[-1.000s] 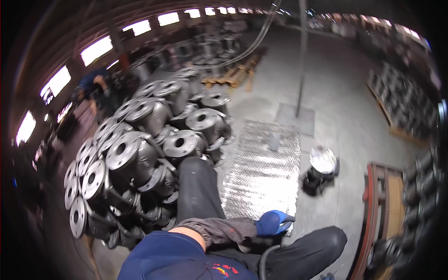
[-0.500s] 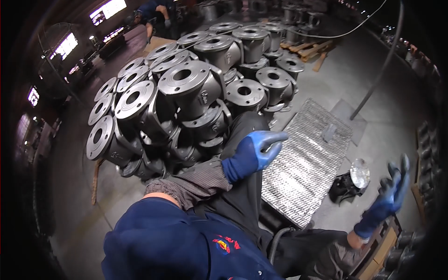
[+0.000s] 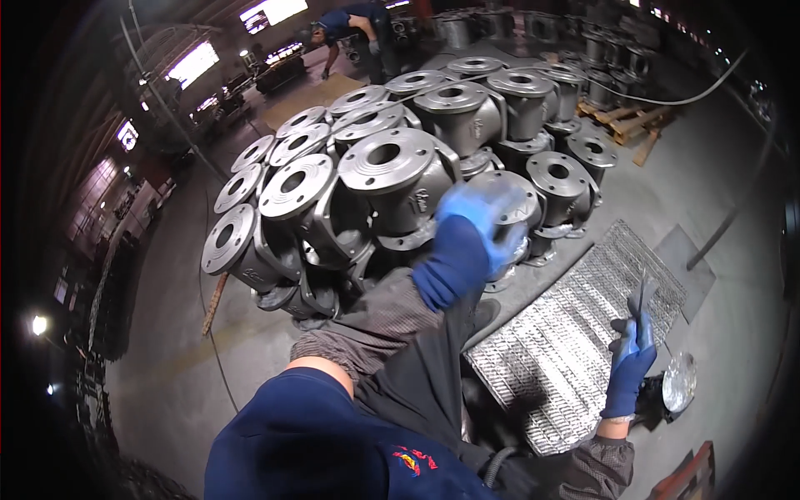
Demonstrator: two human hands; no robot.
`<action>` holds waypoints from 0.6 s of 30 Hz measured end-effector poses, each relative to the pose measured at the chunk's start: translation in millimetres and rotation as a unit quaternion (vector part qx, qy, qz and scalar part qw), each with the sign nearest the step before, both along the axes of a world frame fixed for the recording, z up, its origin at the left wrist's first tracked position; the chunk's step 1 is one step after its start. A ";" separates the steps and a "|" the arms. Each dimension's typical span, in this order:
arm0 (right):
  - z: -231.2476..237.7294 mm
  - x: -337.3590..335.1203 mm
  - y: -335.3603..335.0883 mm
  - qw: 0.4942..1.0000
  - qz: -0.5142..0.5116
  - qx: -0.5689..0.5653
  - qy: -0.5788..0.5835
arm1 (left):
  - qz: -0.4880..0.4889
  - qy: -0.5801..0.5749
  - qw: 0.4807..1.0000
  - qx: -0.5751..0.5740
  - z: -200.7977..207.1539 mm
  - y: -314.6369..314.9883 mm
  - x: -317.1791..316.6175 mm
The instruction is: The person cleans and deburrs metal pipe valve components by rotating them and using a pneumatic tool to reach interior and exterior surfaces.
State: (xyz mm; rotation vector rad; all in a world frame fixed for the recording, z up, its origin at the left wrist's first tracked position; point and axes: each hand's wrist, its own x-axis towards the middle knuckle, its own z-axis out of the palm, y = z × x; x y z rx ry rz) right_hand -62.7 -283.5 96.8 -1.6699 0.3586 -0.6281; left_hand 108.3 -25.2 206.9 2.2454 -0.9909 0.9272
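My left hand (image 3: 477, 215), in a blue glove, is smeared by motion over the near right side of a stack of grey flanged valve bodies (image 3: 387, 158). It partly covers the round flange of one valve body (image 3: 525, 207); whether it touches that casting I cannot tell. The fingers are too blurred to read. Above the right part of a ribbed, shiny metal platform (image 3: 533, 342) is my right hand (image 3: 635, 343), also gloved in blue. Its fingers stretch upward, and nothing shows in its grasp.
A dark part with a shiny round face (image 3: 679, 383) sits on the floor right of the platform. Beside a flat plate (image 3: 687, 271) stands a pole. Wooden pallet boards (image 3: 629, 123) lie behind the stack. Another person (image 3: 354, 29) bends over at the far back.
My left hand has swung forward from the platform's edge to the stacked valve bodies. The right hand has moved inward over the platform. The view has shifted.
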 end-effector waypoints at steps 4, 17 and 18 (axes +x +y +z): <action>-29.3 6.7 -7.2 0.996 -0.009 0.072 0.059 | 0.252 -0.022 0.967 0.038 14.6 88.8 43.5; 112.6 170.5 140.1 0.986 0.057 -0.034 -0.153 | 0.216 0.161 0.927 0.259 39.8 129.7 79.6; 127.2 182.3 170.0 0.978 0.100 -0.039 -0.178 | 0.231 0.187 0.910 0.289 40.9 131.9 79.2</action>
